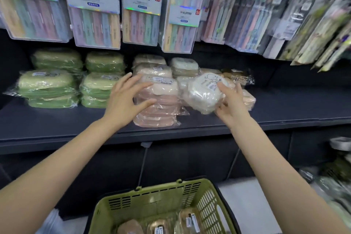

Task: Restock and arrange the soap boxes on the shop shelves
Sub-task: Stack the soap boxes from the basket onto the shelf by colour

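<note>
The right hand (230, 103) holds a white box (206, 94) wrapped in clear plastic. The thumb lies on the top of it and the other fingers curl under its edge. The box is tilted and up in the air, just in front of the shelf (57, 123), to the right of the pink stack (158, 104).

The left hand (126, 99) is spread wide, with its fingers straight. It is right at the pink stack's left side, with its fingers over the top box (I cannot tell if they touch). It holds nothing.

On the dark shelf there are green boxes (51, 87) in piles on the left. The pink stack is in the middle. Some white and tan boxes (185, 66) sit behind and to the right of it. All are in shiny wrap.

Above the shelf hang flat packs (95, 15) with soft colored strips and white labels. More long packs (266, 17) hang to the right, but they are blurry.

Down low, a green basket (152, 197) sits near the person. A few brown boxes (161, 228) with stickers lie inside it.
</note>
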